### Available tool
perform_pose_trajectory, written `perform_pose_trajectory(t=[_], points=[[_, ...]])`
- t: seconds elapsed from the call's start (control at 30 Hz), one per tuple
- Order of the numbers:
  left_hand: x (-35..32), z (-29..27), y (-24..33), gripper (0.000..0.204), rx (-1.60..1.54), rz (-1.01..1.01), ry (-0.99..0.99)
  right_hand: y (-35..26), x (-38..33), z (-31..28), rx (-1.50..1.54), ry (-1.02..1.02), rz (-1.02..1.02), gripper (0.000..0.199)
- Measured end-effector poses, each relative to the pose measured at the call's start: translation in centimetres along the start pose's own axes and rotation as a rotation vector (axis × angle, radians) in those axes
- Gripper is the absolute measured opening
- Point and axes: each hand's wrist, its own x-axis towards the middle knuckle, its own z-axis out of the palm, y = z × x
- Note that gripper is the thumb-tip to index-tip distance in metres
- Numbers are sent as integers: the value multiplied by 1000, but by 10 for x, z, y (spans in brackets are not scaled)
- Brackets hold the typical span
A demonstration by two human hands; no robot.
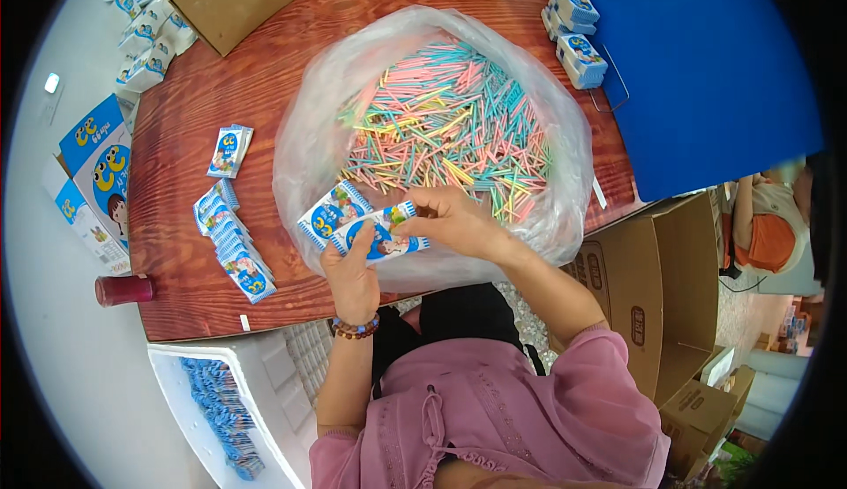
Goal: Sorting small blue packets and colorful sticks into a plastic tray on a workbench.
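Note:
Over the near rim of a clear plastic bag [298,136], my left hand [353,279] grips small blue-and-white packets, with its thumb pressed on top. One packet [325,215] slants up to the left; another packet [379,235] lies across it toward the right. The fingers of my right hand [459,224] are closed at the right end of that second packet; my fingers partly hide what they pinch. Behind my hands the bag is filled with thin pastel sticks [450,123] in pink, blue, yellow and green.
Left on the table [176,215] lie an overlapping row of packets [234,246] and a small packet stack [229,151]. A red jar [123,289] sits at the left edge. Below is a foam box [168,374] of packets. Cardboard boxes [618,304] stand right; a blue panel [706,74] borders the table.

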Motion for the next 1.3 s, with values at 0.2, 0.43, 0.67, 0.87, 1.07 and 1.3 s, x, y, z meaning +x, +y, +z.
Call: perform_pose_trajectory(t=[0.2,0.43,0.67,0.87,1.07,1.3], points=[[2,-4,-1,11,-28,35,137,2,10,10,-195,-2,20,10],[10,-17,3,15,-110,-25,129,-2,53,-47,-254,174,-144,20],[3,-12,3,16,-182,-91,164,-16,140,-146,-1061,315,-462,22],[0,-16,4,18,-197,-90,151,-28,175,-109,-1496,133,-297,24],[-2,-21,9,18,-216,-99,145,-19,192,-94,-1649,96,-179,26],[-3,-27,4,18,-236,-107,158,-11,187,-92,-1665,52,-194,25]])
